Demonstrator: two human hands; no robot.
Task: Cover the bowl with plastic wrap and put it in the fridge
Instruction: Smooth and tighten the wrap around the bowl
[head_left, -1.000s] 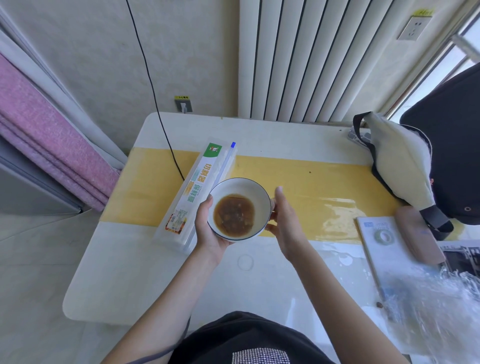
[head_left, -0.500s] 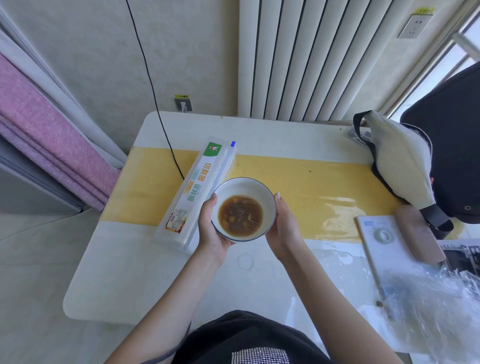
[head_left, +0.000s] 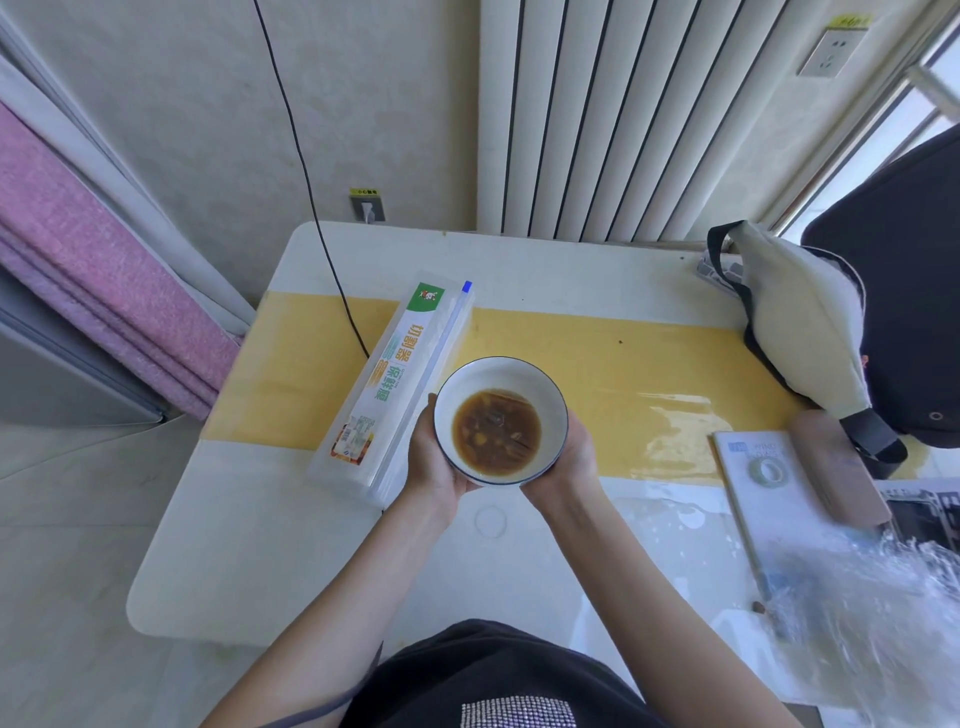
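A white bowl (head_left: 457, 392) with a dark blue rim holds brown liquid with bits in it. I hold it above the table, cupped from both sides. My left hand (head_left: 434, 465) wraps its left and lower side; my right hand (head_left: 563, 462) supports its right and lower side. No wrap shows over the bowl. The plastic wrap dispenser box (head_left: 387, 384), long, clear, with a green and white label, lies on the table just left of the bowl. A crumpled sheet of clear plastic (head_left: 878, 597) lies at the lower right.
The white table (head_left: 260, 545) carries a yellow runner (head_left: 649, 364). A black cable (head_left: 311, 197) hangs down to the table beside the box. A cream bag with black straps (head_left: 795, 322), a booklet (head_left: 769, 488) and a brown case (head_left: 836, 467) sit at the right. A radiator (head_left: 597, 119) stands behind.
My right hand has closed in under the bowl's right side, so both hands now cup it. The bowl has shifted slightly right and toward me.
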